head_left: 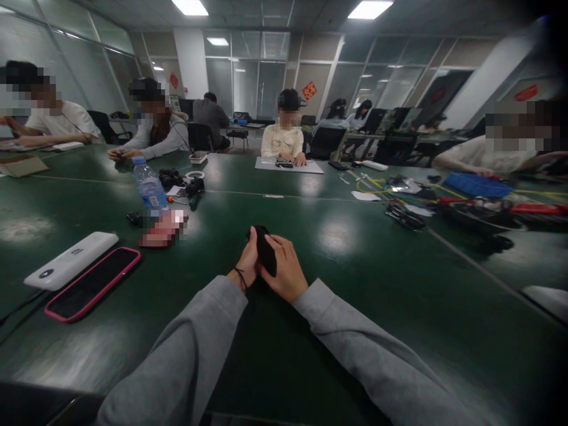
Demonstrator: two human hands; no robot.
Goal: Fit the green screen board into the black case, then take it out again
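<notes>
A green table [377, 290] filled most of the view, its near edge running along the bottom. At its far edge sat a person in a pale top [280, 141], with a light board [266, 168] in front of them on that edge. Off toward the table's right side stood a blue tray [477, 184]. A clear bottle with a blue cap [149, 188] stood left of the middle, well in from the near edge. The left hand [248, 257] and the right hand [286, 269] met over the middle of the near half, both closed around one black object [267, 255], the left at its left side, the right with its fingers on the other. Whether the object touched the tabletop could not be told. Left of the hands, nearer the near edge, lay a white device [73, 260] and, just beside it, a pink-rimmed phone [93, 285]. A black cord [242, 278] circled the left wrist.
</notes>
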